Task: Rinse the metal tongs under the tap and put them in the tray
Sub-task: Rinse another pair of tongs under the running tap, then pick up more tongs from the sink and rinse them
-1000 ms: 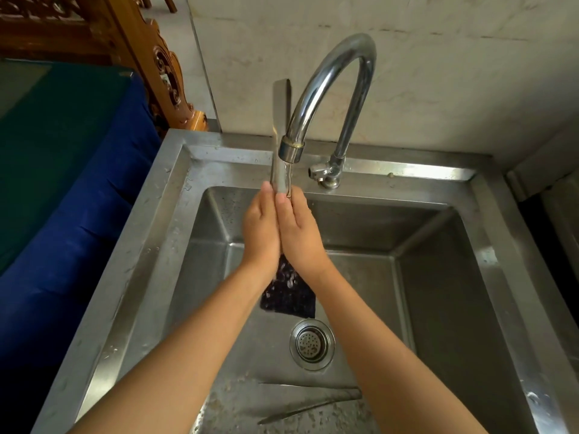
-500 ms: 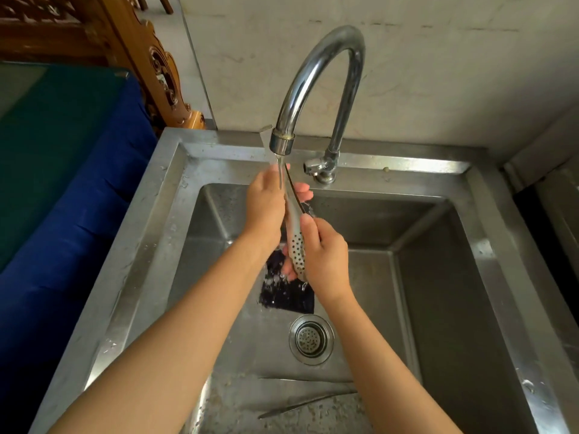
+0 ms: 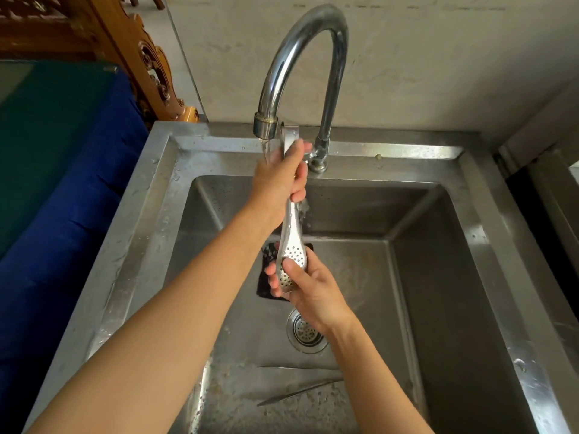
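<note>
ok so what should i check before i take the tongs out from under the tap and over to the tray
1. Water runs from the tap: ok, a stream falls from the spout.
2. Top end of the tongs gripped by the left hand: ok.
3. Perforated tips held by the right hand: ok.
4. Whole length rinsed: cannot tell; the stream lands near the top, on the left hand.
5. Tray ready to receive them: not ok, no tray shows in this view.
</note>
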